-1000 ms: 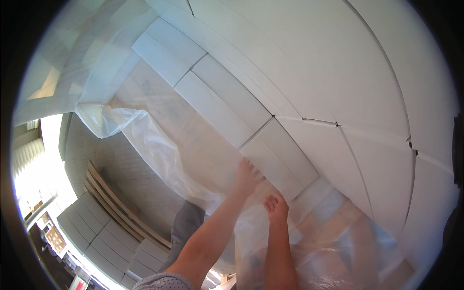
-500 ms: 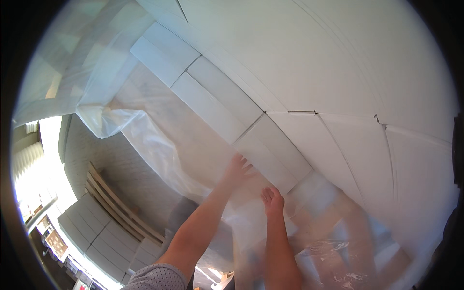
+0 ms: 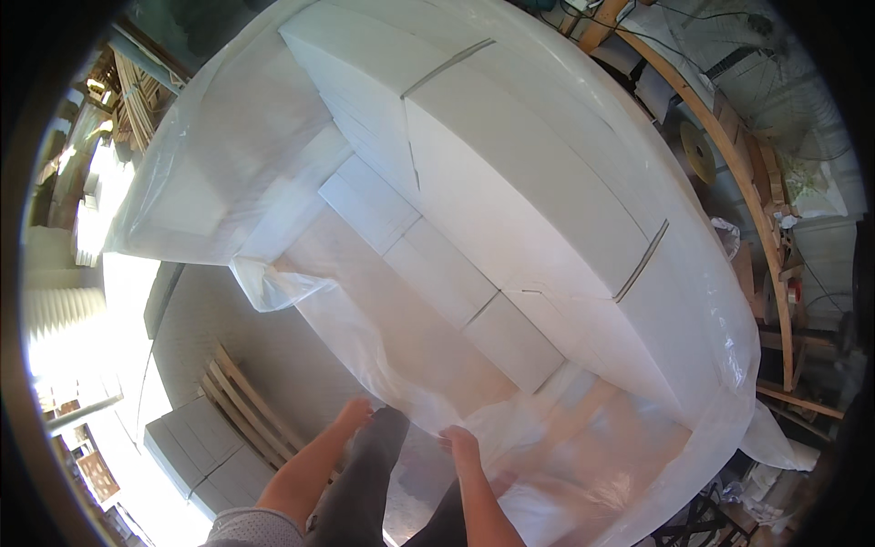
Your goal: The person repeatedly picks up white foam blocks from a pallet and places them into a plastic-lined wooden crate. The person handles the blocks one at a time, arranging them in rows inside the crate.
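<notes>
My left hand (image 3: pixel 355 415) is beside my bent knee, its fingers loosely extended against the dark trouser leg; nothing shows in it. My right hand (image 3: pixel 460 445) hovers by the near edge of a clear plastic sheet (image 3: pixel 360 342), fingers loosely bent and apart from the boxes. Whether it touches the film I cannot tell. Ahead, a low row of white boxes (image 3: pixel 444 275) lies on a brown base (image 3: pixel 383 283) along the foot of a taller stack of white boxes (image 3: pixel 519 182). Film also hangs around the stack's far side and right.
Wooden slats (image 3: pixel 239 401) and another stack of pale boxes (image 3: pixel 196 447) stand at the left. On the right are a curved-looking wooden beam (image 3: pixel 729 155), cables and assorted clutter. Bright daylight enters at the far left.
Both hands have drawn back from the low row of boxes toward my knees. My view has pulled back, so the whole stack and the surroundings on the right now show.
</notes>
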Demonstrator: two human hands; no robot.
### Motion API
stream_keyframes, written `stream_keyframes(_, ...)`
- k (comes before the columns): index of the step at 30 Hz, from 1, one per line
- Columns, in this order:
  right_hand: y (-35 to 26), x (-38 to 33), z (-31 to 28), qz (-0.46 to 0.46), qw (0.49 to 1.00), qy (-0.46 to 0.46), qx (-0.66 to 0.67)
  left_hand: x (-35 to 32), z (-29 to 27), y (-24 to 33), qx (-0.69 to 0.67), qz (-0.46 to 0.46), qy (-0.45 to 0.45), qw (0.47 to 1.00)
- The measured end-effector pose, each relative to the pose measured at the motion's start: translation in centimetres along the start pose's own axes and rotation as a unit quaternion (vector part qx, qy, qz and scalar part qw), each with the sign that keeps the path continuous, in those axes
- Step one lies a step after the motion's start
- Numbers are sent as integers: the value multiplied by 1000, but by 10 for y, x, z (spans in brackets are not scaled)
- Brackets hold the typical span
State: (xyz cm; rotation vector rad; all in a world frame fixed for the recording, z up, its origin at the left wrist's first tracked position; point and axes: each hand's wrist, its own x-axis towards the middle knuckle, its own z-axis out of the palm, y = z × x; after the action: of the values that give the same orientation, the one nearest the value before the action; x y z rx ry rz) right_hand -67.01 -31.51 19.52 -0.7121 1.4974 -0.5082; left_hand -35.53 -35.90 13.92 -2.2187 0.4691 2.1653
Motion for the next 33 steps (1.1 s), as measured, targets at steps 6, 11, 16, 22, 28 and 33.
stream_keyframes(6,-76,-110,44,135,987,18,88,-53,-107,-21,217,159,-10,963)
stream_keyframes(11,-86,-182,84,268,950,13,161,-79,-151,8,50,24,-146,988)
stream_keyframes(16,-83,-204,82,164,983,-57,58,-95,-157,1,-72,4,-264,962)
stream_keyframes(22,-90,-228,52,131,978,60,152,-163,-139,20,330,192,-252,889)
stream_keyframes(28,-45,-312,36,114,943,198,240,-247,-88,59,368,71,-110,921)
stream_keyframes(33,34,-401,70,138,899,299,290,-273,-65,74,420,65,-68,903)
